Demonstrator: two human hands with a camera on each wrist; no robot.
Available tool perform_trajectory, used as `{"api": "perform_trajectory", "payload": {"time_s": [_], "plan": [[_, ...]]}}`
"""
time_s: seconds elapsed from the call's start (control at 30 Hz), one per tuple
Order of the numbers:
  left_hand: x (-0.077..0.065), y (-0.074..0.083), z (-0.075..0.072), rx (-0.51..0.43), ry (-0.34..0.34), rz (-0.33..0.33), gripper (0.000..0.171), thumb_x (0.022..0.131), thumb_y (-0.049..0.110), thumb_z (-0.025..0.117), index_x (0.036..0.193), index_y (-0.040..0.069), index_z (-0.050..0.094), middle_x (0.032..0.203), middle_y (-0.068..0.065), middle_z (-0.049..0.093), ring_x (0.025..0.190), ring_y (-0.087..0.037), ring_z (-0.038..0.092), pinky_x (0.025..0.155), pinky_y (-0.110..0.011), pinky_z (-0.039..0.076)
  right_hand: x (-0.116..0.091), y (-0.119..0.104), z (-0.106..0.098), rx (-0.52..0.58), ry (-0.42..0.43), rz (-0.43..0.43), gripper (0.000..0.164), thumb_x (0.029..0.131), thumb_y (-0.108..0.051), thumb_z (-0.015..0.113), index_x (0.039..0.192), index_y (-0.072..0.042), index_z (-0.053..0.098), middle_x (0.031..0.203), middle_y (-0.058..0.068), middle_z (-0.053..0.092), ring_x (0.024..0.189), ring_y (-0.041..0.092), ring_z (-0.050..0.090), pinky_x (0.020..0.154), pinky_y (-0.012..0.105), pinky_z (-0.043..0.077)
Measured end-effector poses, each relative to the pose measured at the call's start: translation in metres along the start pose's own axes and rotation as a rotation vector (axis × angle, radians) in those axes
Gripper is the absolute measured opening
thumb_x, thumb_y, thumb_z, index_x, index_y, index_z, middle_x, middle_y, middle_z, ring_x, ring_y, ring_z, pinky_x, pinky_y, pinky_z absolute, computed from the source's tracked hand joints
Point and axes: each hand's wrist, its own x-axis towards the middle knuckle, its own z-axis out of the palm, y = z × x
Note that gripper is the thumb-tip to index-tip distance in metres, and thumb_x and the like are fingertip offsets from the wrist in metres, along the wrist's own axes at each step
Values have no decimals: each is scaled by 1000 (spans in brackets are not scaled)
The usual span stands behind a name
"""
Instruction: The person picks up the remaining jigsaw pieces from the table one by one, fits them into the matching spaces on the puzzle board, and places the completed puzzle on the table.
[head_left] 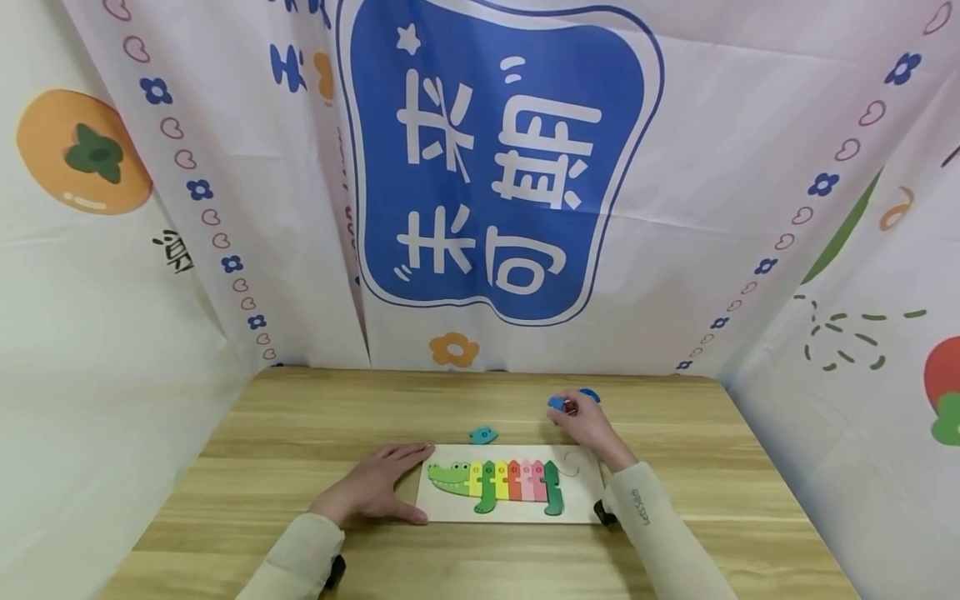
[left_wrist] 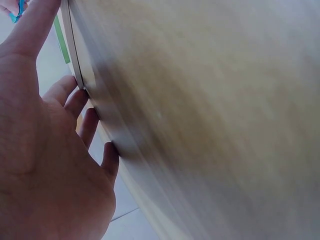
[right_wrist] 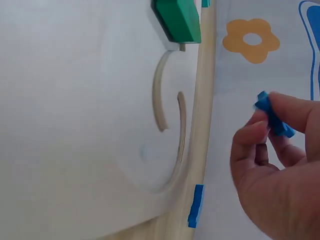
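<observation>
A white wooden puzzle board (head_left: 491,512) lies on the table with a crocodile of coloured pieces (head_left: 487,479) set in it. In the right wrist view its curved tail groove (right_wrist: 182,130) shows bare beyond the green piece (right_wrist: 177,20). My left hand (head_left: 378,485) rests at the board's left edge, thumb and fingers spread towards its two corners; the left wrist view shows extended fingers (left_wrist: 89,127) along the edge. Above the table behind the board, my right hand (head_left: 585,421) pinches a small blue puzzle piece (right_wrist: 274,116) between thumb and fingers.
A teal piece (head_left: 483,435) lies just behind the board. Another blue piece (head_left: 590,395) is on the table beyond my right hand. The wooden table (head_left: 360,400) meets a printed cloth (head_left: 637,350) at its back edge, with cloth walls on both sides.
</observation>
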Motion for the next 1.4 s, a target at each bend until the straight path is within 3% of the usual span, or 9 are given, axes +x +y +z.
{"api": "perform_trajectory", "payload": {"time_s": [0.13,0.4,0.53,0.63,0.77,0.9,1.0,1.2,1.4], "plan": [[1,0,0,-2,0,4,110,74,69,82,163,24,36,168,-5,36,152,-42,30,117,-72,27,-1,3,-2,91,-6,9,27,104,-19,65,127,-4,67,98,10,65,86,21,60,69,32,54],[1,-1,0,7,3,12,109,75,69,82,163,24,36,167,-5,36,152,-42,30,117,-71,27,-2,0,-7,307,-21,10,43,107,-6,55,149,0,49,114,20,54,89,25,74,86,40,63],[2,-1,0,15,6,14,109,75,70,81,163,24,35,167,-6,36,152,-42,31,117,-71,28,-1,-1,-10,380,-43,5,48,103,3,57,150,-1,46,114,19,52,90,23,74,88,37,62],[2,-1,-1,20,16,19,110,75,70,81,163,23,36,167,-6,38,152,-42,32,117,-71,29,1,0,-11,410,-54,-2,57,99,9,61,152,-5,43,115,20,54,93,25,74,93,43,61],[3,-2,-2,29,16,14,109,75,70,81,163,23,36,167,-4,37,152,-41,31,118,-70,28,1,0,-12,387,-21,-28,56,96,8,65,147,-5,44,116,21,62,93,26,74,92,48,61],[3,-2,-2,33,12,25,110,75,71,80,163,23,35,167,-4,36,153,-41,31,118,-70,27,0,1,-12,303,39,-57,41,98,0,69,136,-3,55,110,17,72,94,30,71,81,44,61],[2,-1,-3,27,15,40,110,75,70,80,163,21,36,167,-5,37,152,-41,32,117,-70,28,-1,2,-12,299,39,-75,31,101,-3,65,131,0,60,112,17,71,99,32,69,83,42,61],[1,0,-4,21,18,45,110,75,70,81,163,21,36,167,-5,37,152,-40,32,117,-70,29,-2,1,-12,435,-40,-62,30,108,1,46,137,6,53,123,22,53,104,28,73,99,44,58],[2,-1,-2,25,13,47,110,76,71,80,163,21,36,167,-5,37,152,-41,32,117,-70,29,-5,0,-12,318,8,-50,38,107,-3,52,145,-2,53,118,18,60,95,22,68,87,40,59]]}}
